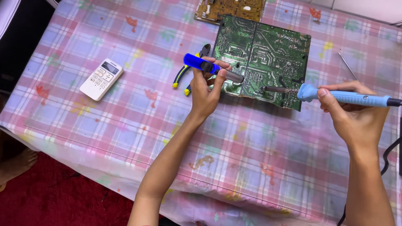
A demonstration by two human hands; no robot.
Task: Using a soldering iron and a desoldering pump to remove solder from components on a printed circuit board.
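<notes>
A green circuit board lies solder side up on a pink checked tablecloth. My left hand holds a blue desoldering pump with its grey tip pointing right over the board's near edge. My right hand grips a light blue soldering iron. Its metal tip rests on the board's lower right part, a little to the right of the pump's tip.
A white remote control lies at the left. Pliers with yellow and blue handles sit behind my left hand. A brown circuit board is at the top edge. A thin metal rod lies at right. A black cord hangs off the right side.
</notes>
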